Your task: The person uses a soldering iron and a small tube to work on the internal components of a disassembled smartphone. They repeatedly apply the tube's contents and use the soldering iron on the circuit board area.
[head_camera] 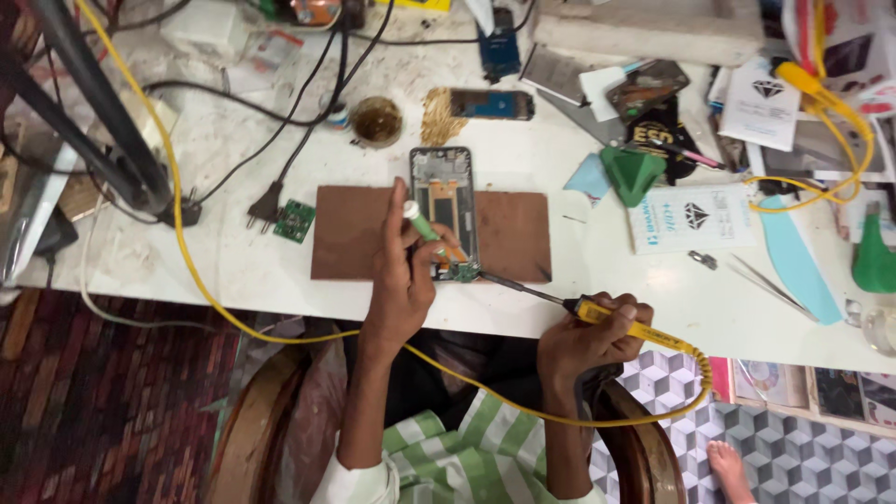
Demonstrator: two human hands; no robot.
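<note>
Head view, one camera only: two hands, one opened phone, one brown mat, one soldering iron. Left hand (399,280) curled shut around a thin green-and-white tube (422,224), tube tip angled up, fingers resting on the lower end of the opened phone (444,207). Phone lies face open, upright to the viewer, its lower half on the brown mat (509,233), its top end sticking past the mat's far edge onto the white table (224,261). Right hand (588,341) closed in a fist around the yellow soldering iron (597,313), hand sitting just off the near table edge, iron's dark tip reaching left to the phone's bottom corner beside the left fingers; contact too small to tell. One yellow cable (187,252) loops from the iron under the near edge and up the left side of the table. Left of the mat: one small green circuit board (295,220), one black plug (265,207) just beside it, bare table around them. Behind the phone: one round brown tin (377,121), one second phone part (490,105). Right of the mat: one green triangular pick (633,174), one white printed packet (693,218), one pair of tweezers (770,287), one green bottle (874,254) at the right edge; that side is crowded, only a narrow bare strip along the near edge
</note>
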